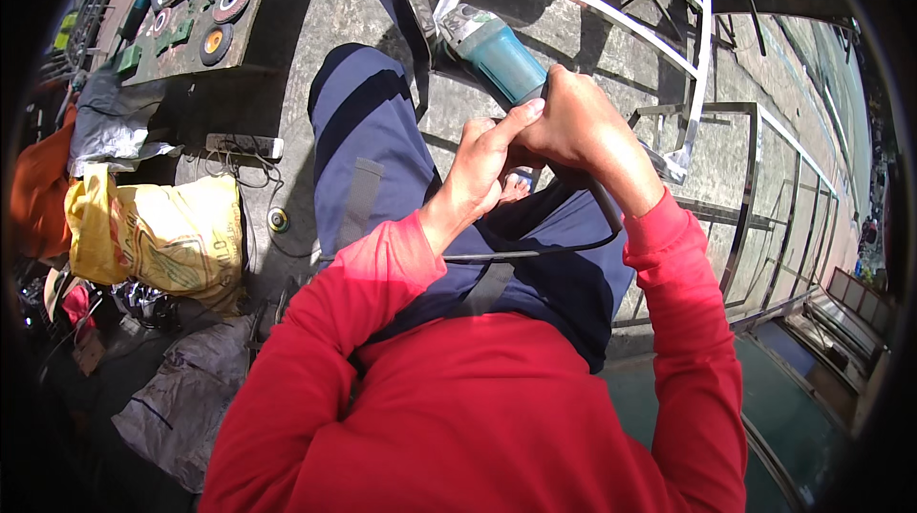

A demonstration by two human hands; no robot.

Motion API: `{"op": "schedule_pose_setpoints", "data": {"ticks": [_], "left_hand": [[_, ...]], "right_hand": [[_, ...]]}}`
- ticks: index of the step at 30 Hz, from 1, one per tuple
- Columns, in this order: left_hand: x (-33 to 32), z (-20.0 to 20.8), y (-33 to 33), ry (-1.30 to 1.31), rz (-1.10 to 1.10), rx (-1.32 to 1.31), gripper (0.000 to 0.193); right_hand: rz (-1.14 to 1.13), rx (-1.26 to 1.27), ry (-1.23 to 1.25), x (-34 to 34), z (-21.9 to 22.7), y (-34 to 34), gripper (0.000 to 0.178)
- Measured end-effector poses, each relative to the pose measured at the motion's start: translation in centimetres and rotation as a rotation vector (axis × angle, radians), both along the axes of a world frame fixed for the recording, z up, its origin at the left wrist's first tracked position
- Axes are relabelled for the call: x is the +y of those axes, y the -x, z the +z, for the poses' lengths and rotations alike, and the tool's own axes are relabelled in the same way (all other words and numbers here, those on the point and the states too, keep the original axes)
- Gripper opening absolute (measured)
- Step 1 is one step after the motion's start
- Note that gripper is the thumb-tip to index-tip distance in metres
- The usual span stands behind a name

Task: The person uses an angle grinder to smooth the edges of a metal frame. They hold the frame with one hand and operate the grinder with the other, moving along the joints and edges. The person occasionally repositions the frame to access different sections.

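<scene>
A teal angle grinder (506, 62) with a grey metal head points away from me, its head close to a welded frame of pale metal bars (592, 5). Around the rear of its body my right hand (573, 121) is closed. My left hand (482, 158) is closed at the grinder's back end, its thumb laid against the right hand. The palm side and what its fingers grip are partly hidden. From the tool a black power cord (535, 252) loops over my lap. The grinder's disc does not show clearly.
Grinding discs (232, 1) lie on a board at the far left. Yellow sacks (181, 231) and a grey sack (191, 389) sit to my left, near a power strip (245, 145) with tangled cords. Darker metal frames (755, 198) stand on the right.
</scene>
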State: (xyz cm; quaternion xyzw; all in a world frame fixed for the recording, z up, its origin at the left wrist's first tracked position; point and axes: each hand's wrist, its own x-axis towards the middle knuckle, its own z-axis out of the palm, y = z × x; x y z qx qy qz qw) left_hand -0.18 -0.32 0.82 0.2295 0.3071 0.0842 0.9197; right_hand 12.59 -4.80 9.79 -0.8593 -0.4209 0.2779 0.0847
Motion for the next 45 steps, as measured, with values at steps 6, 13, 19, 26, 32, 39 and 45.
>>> {"op": "schedule_pose_setpoints", "data": {"ticks": [6,13,19,26,32,39,45], "left_hand": [[-0.2,0.1,-0.3,-0.037,-0.047,0.001,0.037],[0.0,0.1,-0.2,-0.011,-0.020,-0.022,0.037],[-0.1,0.9,-0.6,-0.032,-0.020,-0.049,0.038],[-0.2,1.1,-0.5,-0.070,-0.041,-0.011,0.043],[-0.6,0.4,-0.5,-0.085,0.021,0.014,0.047],[0.1,0.2,-0.4,-0.062,0.012,-0.033,0.038],[-1.4,-0.3,0.1,-0.111,-0.035,-0.039,0.037]], "right_hand": [[0.012,-0.004,-0.028,-0.4,0.2,-0.2,0.045],[-0.003,0.002,-0.006,-0.1,-0.1,-0.4,0.047],[0.011,-0.005,-0.018,-0.1,-0.1,-0.3,0.047],[0.009,0.037,0.066,-0.2,0.3,-0.5,0.054],[0.008,0.022,0.031,-0.1,0.0,-0.3,0.054],[0.016,0.011,0.018,0.0,-0.2,-0.3,0.047],[-0.077,-0.018,-0.066,-2.5,-1.5,0.4,0.053]]}}
